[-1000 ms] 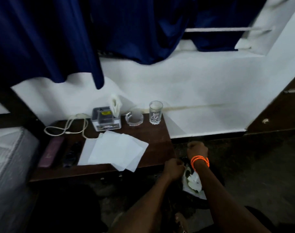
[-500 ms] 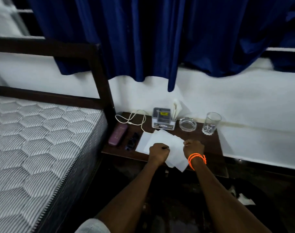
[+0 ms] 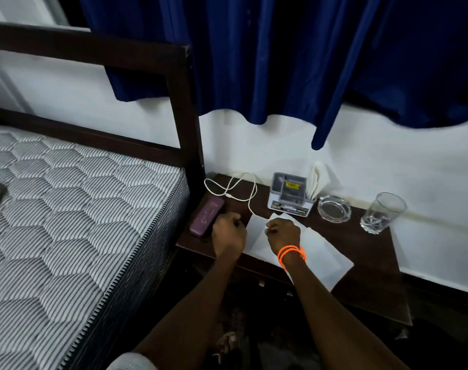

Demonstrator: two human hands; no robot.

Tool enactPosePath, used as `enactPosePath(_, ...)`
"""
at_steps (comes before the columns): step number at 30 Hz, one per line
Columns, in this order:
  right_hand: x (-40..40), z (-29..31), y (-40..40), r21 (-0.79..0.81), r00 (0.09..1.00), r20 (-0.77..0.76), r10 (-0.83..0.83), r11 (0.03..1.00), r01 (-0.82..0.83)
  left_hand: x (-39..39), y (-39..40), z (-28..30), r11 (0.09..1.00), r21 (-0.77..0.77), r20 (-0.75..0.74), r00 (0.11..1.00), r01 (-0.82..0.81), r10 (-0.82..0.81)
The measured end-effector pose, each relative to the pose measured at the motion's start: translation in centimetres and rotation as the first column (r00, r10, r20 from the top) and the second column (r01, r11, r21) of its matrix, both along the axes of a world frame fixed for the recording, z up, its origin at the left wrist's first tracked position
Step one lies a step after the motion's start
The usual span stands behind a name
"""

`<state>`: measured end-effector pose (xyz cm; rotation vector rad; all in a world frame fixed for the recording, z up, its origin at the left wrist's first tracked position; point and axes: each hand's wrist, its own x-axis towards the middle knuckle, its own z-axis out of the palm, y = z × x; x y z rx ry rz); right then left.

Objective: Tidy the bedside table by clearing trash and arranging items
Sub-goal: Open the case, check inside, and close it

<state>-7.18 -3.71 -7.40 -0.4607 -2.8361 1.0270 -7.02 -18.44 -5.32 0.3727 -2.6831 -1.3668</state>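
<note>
The dark wooden bedside table (image 3: 369,265) stands between the bed and the wall. Loose white papers (image 3: 318,259) lie spread on its front half. My right hand (image 3: 283,232), with orange bands at the wrist, rests on the papers' upper left corner, fingers curled on the sheet's edge. My left hand (image 3: 228,233) is a closed fist just right of a purple case (image 3: 206,218); it hides whatever lies under it. A white cable (image 3: 234,189) loops at the back left.
Along the wall stand a grey organiser box (image 3: 289,194) with tissue (image 3: 317,180), a glass ashtray (image 3: 333,210) and a drinking glass (image 3: 382,216). The mattress (image 3: 75,225) and dark bed frame (image 3: 186,124) are at the left. Blue curtains (image 3: 280,57) hang above.
My view swung from the floor beside the table's right end to the table. Both hands rose from there and moved onto the tabletop, the left one reaching beside the purple case.
</note>
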Motion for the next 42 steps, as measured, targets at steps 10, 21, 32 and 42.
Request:
enactPosePath(10,-5.5,-0.8,-6.8,-0.222,0.997,-0.055,0.048,0.973,-0.059,-4.7,-7.9,-2.0,0.936,-0.346,0.248,0.968,0.066,0.023)
enactPosePath(21,-7.7,0.7,-10.0,-0.398,0.997,-0.067,-0.043,0.917,0.013,-5.8,-10.1,0.7,0.992,-0.027,0.054,0.991,0.12,-0.119)
enactPosePath(32,-5.9,6.4,-9.4,-0.883,1.0,0.013,-0.013,0.468,0.017,-3.8,-11.3,5.2,0.955,0.255,-0.032,0.988,0.154,-0.151)
enactPosePath(42,-3.4,11.7,-7.3,0.109,0.799,-0.378,0.468,0.88,-0.463,-1.8,-11.6,9.4,0.891,0.444,-0.095,0.994,0.091,-0.054)
